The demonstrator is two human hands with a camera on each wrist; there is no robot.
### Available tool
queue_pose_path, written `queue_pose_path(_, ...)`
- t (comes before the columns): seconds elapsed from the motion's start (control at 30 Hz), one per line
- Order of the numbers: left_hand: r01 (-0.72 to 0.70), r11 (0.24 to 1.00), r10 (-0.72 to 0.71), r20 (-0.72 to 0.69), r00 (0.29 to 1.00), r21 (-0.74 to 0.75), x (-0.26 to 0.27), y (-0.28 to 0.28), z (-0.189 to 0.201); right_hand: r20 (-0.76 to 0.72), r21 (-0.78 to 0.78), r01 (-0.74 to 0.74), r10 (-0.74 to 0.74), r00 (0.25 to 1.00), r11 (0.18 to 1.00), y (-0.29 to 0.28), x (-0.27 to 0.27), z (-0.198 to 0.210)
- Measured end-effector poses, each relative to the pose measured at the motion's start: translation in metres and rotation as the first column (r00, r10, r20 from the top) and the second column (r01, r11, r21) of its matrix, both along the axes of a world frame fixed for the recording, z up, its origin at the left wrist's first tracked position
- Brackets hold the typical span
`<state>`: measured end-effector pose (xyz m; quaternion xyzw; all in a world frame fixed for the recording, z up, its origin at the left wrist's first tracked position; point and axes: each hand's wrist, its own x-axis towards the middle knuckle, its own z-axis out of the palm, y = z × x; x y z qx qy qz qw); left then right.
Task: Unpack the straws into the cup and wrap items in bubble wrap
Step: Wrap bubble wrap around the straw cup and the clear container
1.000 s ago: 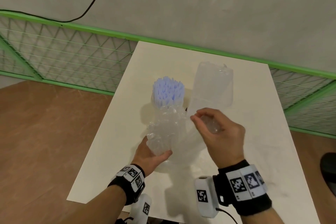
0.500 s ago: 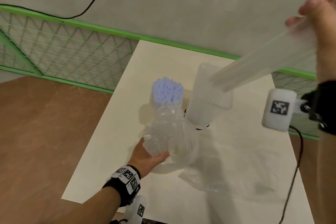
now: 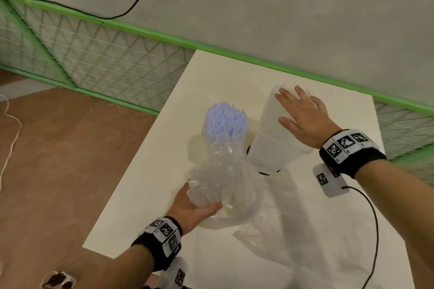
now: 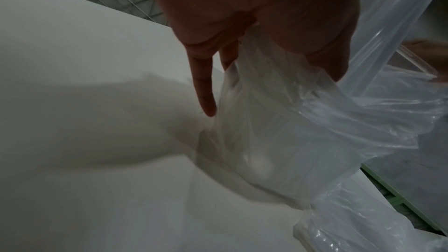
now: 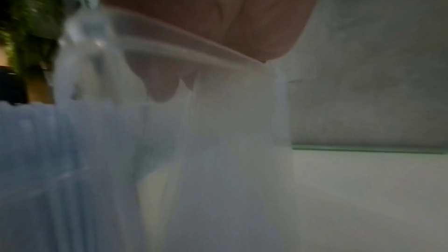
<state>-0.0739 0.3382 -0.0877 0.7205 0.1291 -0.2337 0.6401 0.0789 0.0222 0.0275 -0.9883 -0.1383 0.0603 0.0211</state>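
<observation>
While the left hand (image 3: 195,206) clasps the bubble wrap (image 3: 218,180) bunched round the cup of straws (image 3: 226,122) on the surface (image 3: 145,195), the right hand (image 3: 303,117) lies flat-fingered atop the upright clear sleeve (image 3: 274,143), just right of it and nearer.

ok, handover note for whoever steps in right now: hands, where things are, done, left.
Left hand: grips the bubble wrap bunched round the cup of blue straws, near the table middle.
Right hand: open, fingers flat on top of the tall clear plastic roll standing beside the straws.
Loose clear sheet trails toward the near edge.
Done: straws stand in the cup, wrap started.
Left: probably finish and close the wrap; cup itself hidden.
</observation>
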Motion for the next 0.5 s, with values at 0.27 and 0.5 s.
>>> queue_pose_path(0.27,0.012,1.000,-0.012,-0.020,1.000,0.023,0.000,-0.001,0.003,0.092,-0.087,0.035,-0.027,0.995,0.996,0.000,0.019,0.005)
queue_pose_path(0.5,0.022,0.999,-0.023,0.019,1.000,0.043,0.000,0.000,0.005,0.113,-0.029,0.144,-0.140,0.984,0.989,0.005,0.039,0.002)
